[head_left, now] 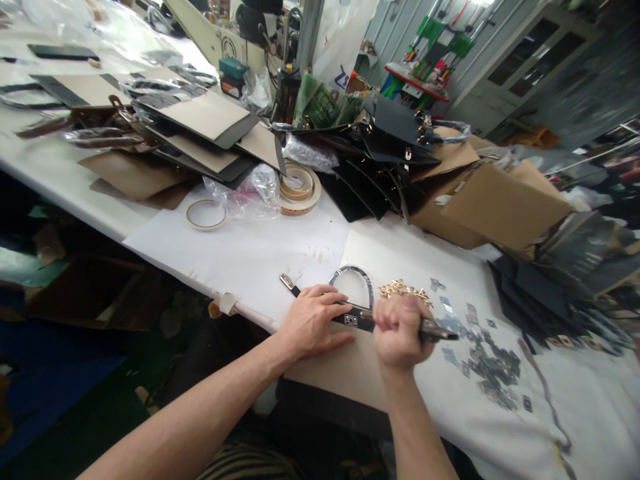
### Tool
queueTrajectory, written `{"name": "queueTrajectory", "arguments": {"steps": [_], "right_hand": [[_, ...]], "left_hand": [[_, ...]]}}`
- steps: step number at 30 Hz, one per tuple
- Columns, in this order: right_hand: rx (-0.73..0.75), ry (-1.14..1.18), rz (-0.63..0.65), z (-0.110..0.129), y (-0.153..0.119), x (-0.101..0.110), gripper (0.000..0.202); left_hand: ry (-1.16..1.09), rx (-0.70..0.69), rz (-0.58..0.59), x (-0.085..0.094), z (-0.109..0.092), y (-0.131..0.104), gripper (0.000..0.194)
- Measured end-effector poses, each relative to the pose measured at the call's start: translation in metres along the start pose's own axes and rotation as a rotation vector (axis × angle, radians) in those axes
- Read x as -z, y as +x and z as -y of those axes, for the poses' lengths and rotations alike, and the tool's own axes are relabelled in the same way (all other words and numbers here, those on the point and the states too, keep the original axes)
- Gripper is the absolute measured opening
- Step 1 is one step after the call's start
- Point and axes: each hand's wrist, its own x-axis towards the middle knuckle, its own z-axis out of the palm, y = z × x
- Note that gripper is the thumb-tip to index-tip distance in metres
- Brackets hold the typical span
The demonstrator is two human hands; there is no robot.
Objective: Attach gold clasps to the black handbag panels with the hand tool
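My left hand (pixel 316 320) lies flat with fingers stretched out, pressing on the black upper edge of a bag panel. A small metal plate with holes (pixel 351 321) sits on that black edge, just right of my fingertips. My right hand (pixel 401 330) is closed in a fist around a dark rod-shaped tool (pixel 440 331). Its thin end points left, close to the plate; I cannot tell whether they touch. Behind the edge stands a looped, plastic-wrapped handle (pixel 353 270). A black strap with a metal clasp (pixel 287 282) sticks out left. The tan panel (pixel 345 367) hangs over the table edge.
Gold-coloured fasteners (pixel 403 291) lie heaped behind my right hand, with scattered small metal plates (pixel 493 363) to the right. Tape rolls (pixel 206 215), stacked panels (pixel 210 120), black bag pieces (pixel 370 180) and a cardboard box (pixel 505 200) line the table's far side.
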Motion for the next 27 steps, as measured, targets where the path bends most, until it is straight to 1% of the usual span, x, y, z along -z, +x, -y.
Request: {"name": "queueTrajectory", "arguments": {"steps": [2,4,6,9,11,13,15,17,20,22,24,25,27], "right_hand": [[0.016,0.069,-0.002,0.007,0.003,0.001,0.047],[-0.010,0.067,0.035,0.008,0.000,0.002,0.047],[-0.044,0.042,0.062,0.003,-0.009,0.002,0.047],[-0.050,0.007,0.057,-0.009,-0.023,0.002,0.048],[-0.037,-0.057,0.052,-0.015,-0.029,0.003,0.047],[-0.028,-0.171,0.061,-0.019,-0.031,0.004,0.046],[-0.028,-0.274,0.080,-0.021,-0.030,0.003,0.046],[-0.039,-0.298,0.084,-0.021,-0.024,0.002,0.046],[-0.090,-0.179,0.050,-0.014,-0.011,-0.003,0.047],[-0.110,-0.054,0.027,-0.005,-0.003,-0.007,0.048],[-0.095,0.049,0.020,0.001,0.003,-0.009,0.049],[-0.083,0.071,0.026,0.002,0.003,-0.010,0.049],[-0.079,0.045,0.048,-0.001,0.001,-0.011,0.049]], "left_hand": [[-0.006,-0.004,-0.004,-0.001,0.001,0.000,0.051],[-0.007,-0.001,-0.009,-0.001,0.001,-0.001,0.050],[-0.002,0.007,-0.012,-0.001,0.001,0.000,0.049],[0.001,0.008,-0.010,0.000,0.000,0.000,0.049],[0.002,0.003,-0.006,0.000,0.000,0.000,0.048],[0.006,0.000,-0.002,0.000,-0.001,0.000,0.043],[0.013,0.000,0.000,0.001,-0.002,0.001,0.037],[0.016,0.003,0.000,0.001,-0.002,0.001,0.034],[0.004,0.004,0.002,0.000,-0.001,0.001,0.041],[-0.013,0.011,0.001,0.000,0.000,0.001,0.054],[-0.028,0.018,-0.001,0.000,0.000,0.001,0.064],[-0.032,0.019,-0.001,0.001,0.000,0.000,0.066],[-0.040,0.017,0.002,0.002,-0.001,0.000,0.062]]}}
